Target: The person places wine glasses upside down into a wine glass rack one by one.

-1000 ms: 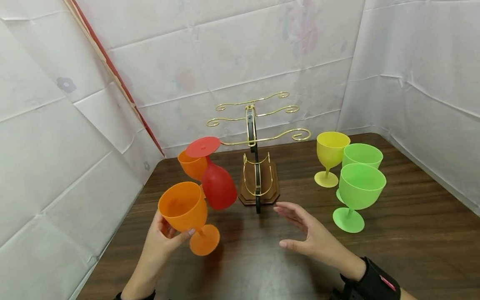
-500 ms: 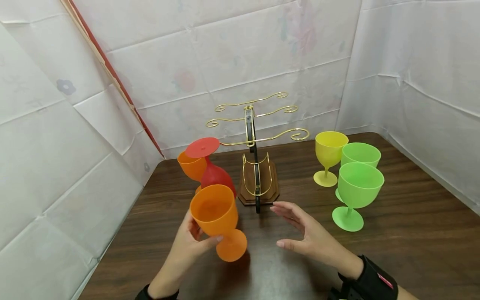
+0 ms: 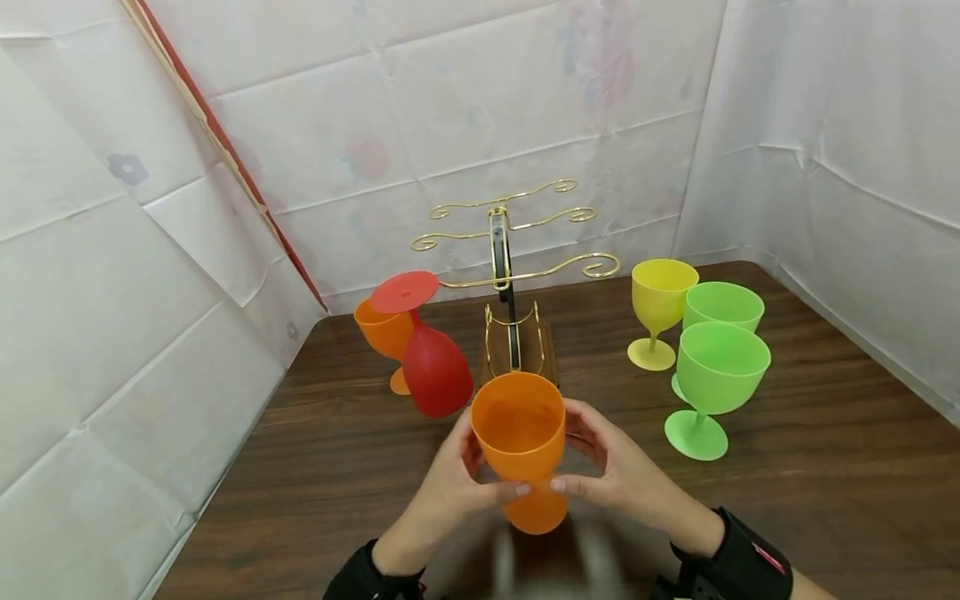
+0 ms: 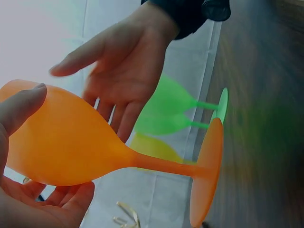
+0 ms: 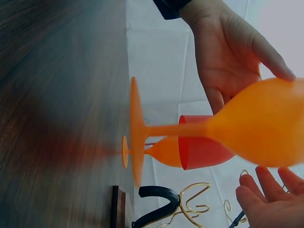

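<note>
Fingers of the left hand [image 3: 450, 487] curl round the nearer orange goblet [image 3: 521, 437], upright before the gold wire rack [image 3: 500, 246]; those of the right hand [image 3: 618, 471] spread beside it. A red goblet [image 3: 437, 371] hangs inverted.

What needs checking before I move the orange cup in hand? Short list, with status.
1. Left hand gripping the held cup: ok, thumb and fingers on the bowl.
2. Right hand touching that cup: cannot tell; it is close beside it, contact unclear.
3. Held cup off the table: ok, its foot is raised.
4. Held cup upside down, like the red cup on the rack: not ok, mouth is up.
5. Front right arm of the rack free: ok, nothing hangs on it.
6. Yellow cup and front green cup upright: ok.
</note>
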A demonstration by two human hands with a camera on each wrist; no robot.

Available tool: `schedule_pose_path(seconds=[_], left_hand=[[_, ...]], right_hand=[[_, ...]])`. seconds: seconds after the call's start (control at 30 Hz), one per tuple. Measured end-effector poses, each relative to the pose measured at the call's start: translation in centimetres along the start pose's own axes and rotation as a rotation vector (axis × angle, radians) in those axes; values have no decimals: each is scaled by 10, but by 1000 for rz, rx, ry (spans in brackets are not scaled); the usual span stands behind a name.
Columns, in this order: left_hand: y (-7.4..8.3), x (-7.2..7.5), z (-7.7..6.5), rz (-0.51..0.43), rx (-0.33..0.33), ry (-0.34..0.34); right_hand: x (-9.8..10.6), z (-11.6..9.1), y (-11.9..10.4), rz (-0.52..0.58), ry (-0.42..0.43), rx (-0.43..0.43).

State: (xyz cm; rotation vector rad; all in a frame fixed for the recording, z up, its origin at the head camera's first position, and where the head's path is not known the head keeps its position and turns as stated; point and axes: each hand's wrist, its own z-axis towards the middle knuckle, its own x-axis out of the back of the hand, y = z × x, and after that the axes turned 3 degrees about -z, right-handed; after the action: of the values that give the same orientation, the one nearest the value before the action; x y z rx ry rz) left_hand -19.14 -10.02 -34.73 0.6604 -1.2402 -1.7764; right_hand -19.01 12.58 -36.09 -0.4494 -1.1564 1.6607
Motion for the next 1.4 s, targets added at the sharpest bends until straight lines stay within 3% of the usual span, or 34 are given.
schedule_pose_path(seconds=[0.2, 0.4, 0.63, 0.8, 0.9, 1.0, 1.07, 1.2, 1.3, 1.4], left_hand=[[-1, -13, 2, -8, 23, -27], [1, -13, 2, 0, 26, -19], [5, -5, 2, 6, 46, -66], [6, 10, -1, -66, 99, -87], [6, 16, -3, -137, 237, -62], [7, 18, -5, -185, 351, -45], [7, 18, -6, -228, 387, -63], [9, 19, -8, -366, 440, -185], [11, 19, -10, -450, 477, -289], [12, 19, -12, -512, 484, -345]], right_hand=[[-3, 0, -3, 76, 21, 10], [-6, 2, -3, 89, 41, 20], [-7, 3, -5, 49, 69, 34], [-2, 0, -13, -77, 128, 41], [4, 0, -17, -176, 134, 140], [8, 2, -18, -304, 102, 333], [9, 3, -18, -397, 68, 470], [8, 4, -18, -571, 7, 659], [5, 5, -17, -652, -19, 725], [2, 5, -16, -689, -39, 767]])
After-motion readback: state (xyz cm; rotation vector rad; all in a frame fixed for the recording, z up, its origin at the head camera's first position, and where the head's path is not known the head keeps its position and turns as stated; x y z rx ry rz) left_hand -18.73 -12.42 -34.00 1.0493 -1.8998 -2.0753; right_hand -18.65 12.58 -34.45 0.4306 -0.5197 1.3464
